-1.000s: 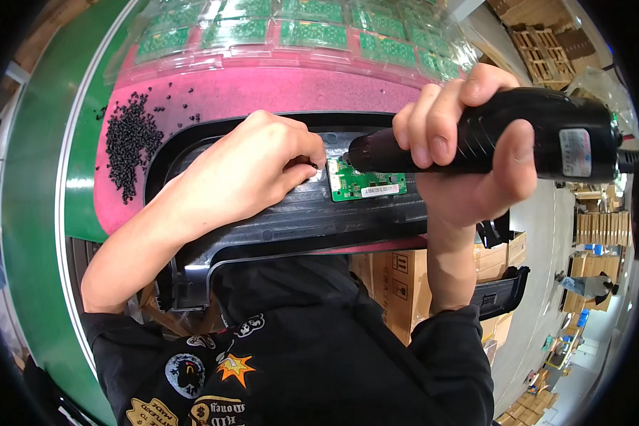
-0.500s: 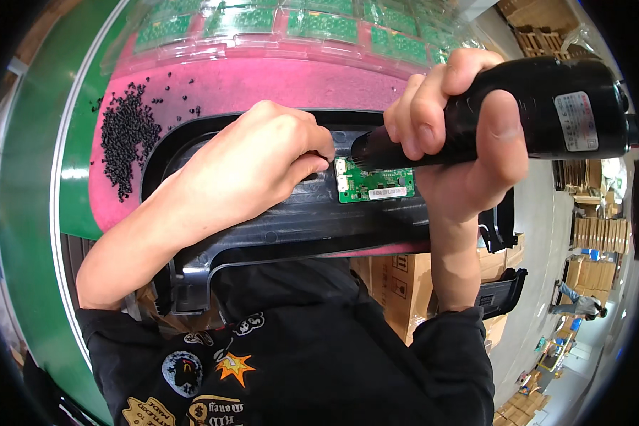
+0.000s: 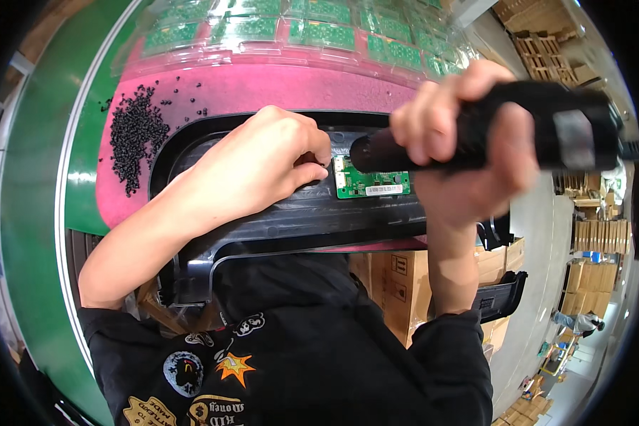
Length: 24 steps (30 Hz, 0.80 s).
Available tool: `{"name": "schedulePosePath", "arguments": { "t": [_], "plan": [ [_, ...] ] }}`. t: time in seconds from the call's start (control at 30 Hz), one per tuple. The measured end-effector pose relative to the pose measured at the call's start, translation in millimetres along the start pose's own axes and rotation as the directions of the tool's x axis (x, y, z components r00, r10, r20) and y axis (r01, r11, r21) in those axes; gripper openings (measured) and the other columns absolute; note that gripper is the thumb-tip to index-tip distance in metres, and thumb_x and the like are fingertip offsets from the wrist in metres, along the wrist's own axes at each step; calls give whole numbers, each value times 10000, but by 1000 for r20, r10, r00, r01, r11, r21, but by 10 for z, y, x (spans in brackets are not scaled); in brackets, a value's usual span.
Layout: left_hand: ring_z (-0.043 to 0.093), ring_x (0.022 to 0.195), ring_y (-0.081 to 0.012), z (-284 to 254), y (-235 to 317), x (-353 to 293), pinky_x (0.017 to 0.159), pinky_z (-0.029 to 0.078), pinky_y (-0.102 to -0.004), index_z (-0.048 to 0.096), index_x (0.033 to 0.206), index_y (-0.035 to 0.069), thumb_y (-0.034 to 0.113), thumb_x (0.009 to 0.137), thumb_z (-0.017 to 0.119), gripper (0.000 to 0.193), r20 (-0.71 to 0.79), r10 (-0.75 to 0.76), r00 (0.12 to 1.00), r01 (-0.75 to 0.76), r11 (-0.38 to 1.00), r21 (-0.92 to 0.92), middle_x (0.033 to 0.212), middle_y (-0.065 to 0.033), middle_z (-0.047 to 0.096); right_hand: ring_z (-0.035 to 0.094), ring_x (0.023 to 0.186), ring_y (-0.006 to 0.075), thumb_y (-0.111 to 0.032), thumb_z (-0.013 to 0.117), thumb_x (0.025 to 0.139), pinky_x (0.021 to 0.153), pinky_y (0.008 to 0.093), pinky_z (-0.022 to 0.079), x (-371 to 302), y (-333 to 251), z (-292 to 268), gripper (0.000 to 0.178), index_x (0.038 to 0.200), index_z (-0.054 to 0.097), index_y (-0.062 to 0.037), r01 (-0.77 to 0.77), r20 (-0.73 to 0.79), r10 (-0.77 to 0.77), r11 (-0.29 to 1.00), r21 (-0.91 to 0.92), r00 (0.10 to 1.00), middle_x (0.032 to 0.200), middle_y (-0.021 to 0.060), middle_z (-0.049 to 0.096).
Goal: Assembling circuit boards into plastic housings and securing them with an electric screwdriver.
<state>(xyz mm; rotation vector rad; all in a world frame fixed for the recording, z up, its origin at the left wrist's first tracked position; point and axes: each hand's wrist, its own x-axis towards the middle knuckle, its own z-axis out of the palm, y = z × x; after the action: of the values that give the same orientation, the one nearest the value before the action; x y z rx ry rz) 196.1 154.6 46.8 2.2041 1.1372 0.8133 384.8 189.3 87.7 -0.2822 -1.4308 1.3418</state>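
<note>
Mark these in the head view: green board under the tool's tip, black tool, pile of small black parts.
Green board [image 3: 371, 179]: head view, face just above the white label.
Black tool [image 3: 478, 135]: head view, middle of its body.
Pile [image 3: 136, 135]: head view, dense middle.

Pink mat [image 3: 263, 85], green surface [image 3: 39, 149] with white stripe [image 3: 64, 206], black tray [image 3: 298, 224], green circuit board [image 3: 355, 181] with white connectors [image 3: 339, 175] and white label [image 3: 388, 189], black power tool [image 3: 539, 131] with pale grey sticker [image 3: 576, 138], black pieces [image 3: 131, 138], black top [image 3: 312, 355] patterned with orange-yellow starburst [image 3: 234, 367] and tan badges [image 3: 150, 412], brown cartons [image 3: 413, 305].
</note>
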Motion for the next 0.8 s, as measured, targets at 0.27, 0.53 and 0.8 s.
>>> {"name": "schedulePosePath", "arguments": {
  "t": [0.27, 0.53, 0.8],
  "plan": [
    [623, 686, -244, -22, 91, 38, 620, 491, -320, 630, 816, -43, 15, 741, 725, 134, -33, 39, 999, -44, 979, -200, 753, -114, 638, 444, 561, 105, -549, 545, 869, 587, 274, 376, -70, -265, -93, 483, 1068, 490, -112, 123, 201, -157, 977, 173, 967, 657, -24, 484],
    [626, 731, -277, 21, 19, 44, 661, 497, -351, 652, 847, -28, 36, 773, 699, 108, 42, 114, 993, -103, 975, -199, 785, -119, 650, 429, 494, 104, -582, 565, 853, 522, 276, 388, -183, -300, 22, 525, 1021, 448, -99, -8, 44, 3, 994, 109, 999, 609, -27, 481],
    [626, 785, -291, 26, 20, 37, 680, 504, -369, 652, 913, -12, 46, 779, 693, 151, 91, 100, 991, -92, 992, -87, 822, -124, 643, 427, 479, 119, -554, 558, 867, 501, 278, 384, -265, -223, 104, 504, 975, 431, -79, -66, -91, 54, 988, -141, 994, 579, -1, 467]
  ]
}}
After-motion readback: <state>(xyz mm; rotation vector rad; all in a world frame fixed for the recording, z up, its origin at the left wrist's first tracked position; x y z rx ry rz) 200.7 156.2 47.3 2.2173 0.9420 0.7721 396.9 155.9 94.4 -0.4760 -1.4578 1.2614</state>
